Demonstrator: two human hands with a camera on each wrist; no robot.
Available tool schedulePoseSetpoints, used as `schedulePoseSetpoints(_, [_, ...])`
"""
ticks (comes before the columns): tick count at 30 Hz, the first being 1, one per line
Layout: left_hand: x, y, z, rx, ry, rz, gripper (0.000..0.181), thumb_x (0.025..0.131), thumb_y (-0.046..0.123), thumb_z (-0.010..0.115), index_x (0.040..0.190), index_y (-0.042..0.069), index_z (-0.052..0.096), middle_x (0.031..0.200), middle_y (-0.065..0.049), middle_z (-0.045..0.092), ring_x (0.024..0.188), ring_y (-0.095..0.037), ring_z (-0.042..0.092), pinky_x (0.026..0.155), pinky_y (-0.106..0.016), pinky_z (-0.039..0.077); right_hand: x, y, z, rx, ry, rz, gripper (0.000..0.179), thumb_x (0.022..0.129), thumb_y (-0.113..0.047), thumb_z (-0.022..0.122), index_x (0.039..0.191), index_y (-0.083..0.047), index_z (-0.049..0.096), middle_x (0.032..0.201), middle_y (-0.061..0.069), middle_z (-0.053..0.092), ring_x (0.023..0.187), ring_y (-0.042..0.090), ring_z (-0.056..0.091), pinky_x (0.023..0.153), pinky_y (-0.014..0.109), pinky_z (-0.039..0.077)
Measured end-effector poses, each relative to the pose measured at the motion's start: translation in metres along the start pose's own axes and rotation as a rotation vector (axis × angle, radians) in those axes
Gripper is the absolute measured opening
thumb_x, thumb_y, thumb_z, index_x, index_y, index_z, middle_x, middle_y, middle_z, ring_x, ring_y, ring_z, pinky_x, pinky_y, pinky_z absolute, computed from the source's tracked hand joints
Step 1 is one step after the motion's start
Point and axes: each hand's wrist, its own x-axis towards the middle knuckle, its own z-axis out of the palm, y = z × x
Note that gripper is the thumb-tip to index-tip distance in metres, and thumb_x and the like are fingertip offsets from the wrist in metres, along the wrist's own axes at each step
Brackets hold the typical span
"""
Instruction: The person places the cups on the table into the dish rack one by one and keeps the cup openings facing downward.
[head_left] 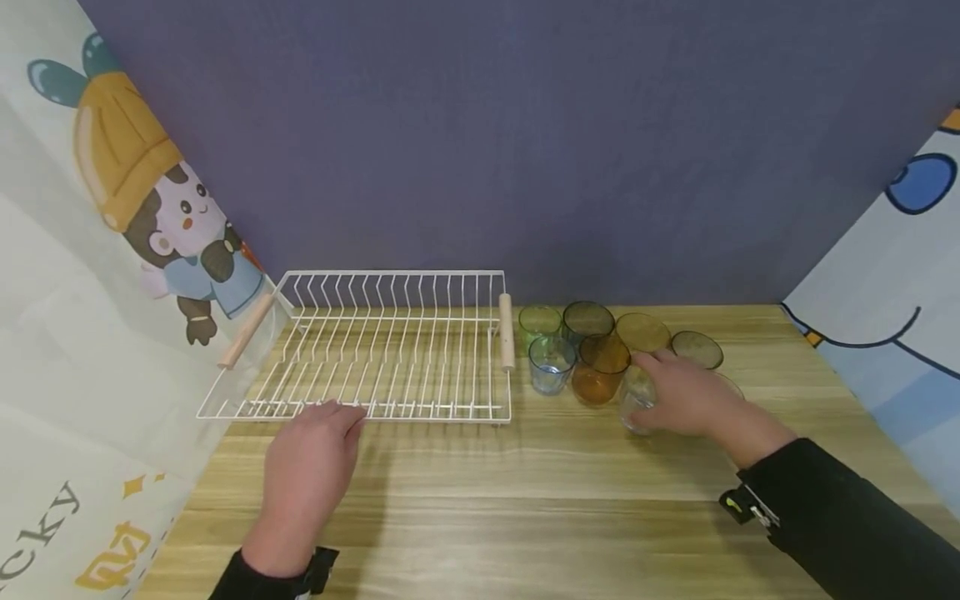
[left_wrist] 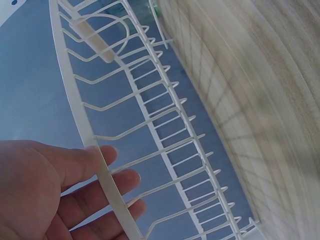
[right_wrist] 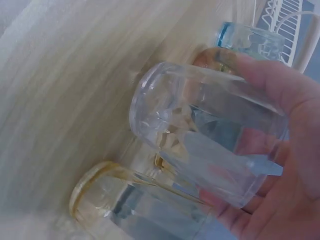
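Observation:
My left hand (head_left: 311,458) holds the front rail of a white wire dish rack (head_left: 442,420); in the left wrist view the thumb lies on one side of the rail (left_wrist: 102,172) and fingers on the other. On the right, my right hand (head_left: 686,396) grips a clear glass (right_wrist: 165,110) between thumb and fingers. Just left of that glass stand an orange-brown glass (head_left: 597,385) and a pale blue glass (head_left: 550,375). Behind them are a green glass (head_left: 538,321), a dark grey glass (head_left: 588,319) and a yellowish glass (head_left: 642,331).
A smoky glass (head_left: 697,350) stands behind my right hand, which partly hides another glass rim (head_left: 731,385). The rack has wooden handles (head_left: 507,332) at both ends. A dark blue-grey panel (head_left: 525,150) rises behind the wood-grain table (head_left: 480,517). Printed sheets flank both sides.

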Motion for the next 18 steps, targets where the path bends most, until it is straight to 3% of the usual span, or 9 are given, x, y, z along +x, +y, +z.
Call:
schedulePoseSetpoints(8, [-0.001, 0.000, 0.001, 0.009, -0.005, -0.009, 0.012, 0.080, 0.011, 0.078, 0.092, 0.011, 0.076, 0.083, -0.004, 0.070, 0.074, -0.028, 0.064, 0.062, -0.044, 0.055, 0.001, 0.002, 0.005, -0.024, 0.031, -0.024, 0.097, 0.076, -0.060, 0.073, 0.143, 0.002, 0.041, 0.141, 0.034, 0.040, 0.122, 0.054, 0.044, 0.091, 0.064, 0.045])
schedulePoseSetpoints(18, [0.000, -0.002, 0.003, -0.001, 0.003, -0.004, 0.012, 0.079, 0.010, 0.078, 0.091, 0.011, 0.076, 0.083, -0.002, 0.071, 0.074, -0.026, 0.065, 0.062, -0.043, 0.056, -0.010, -0.001, -0.008, -0.001, 0.072, -0.026, 0.094, 0.075, -0.062, 0.073, 0.142, -0.002, 0.045, 0.138, 0.032, 0.045, 0.119, 0.051, 0.048, 0.087, 0.064, 0.047])
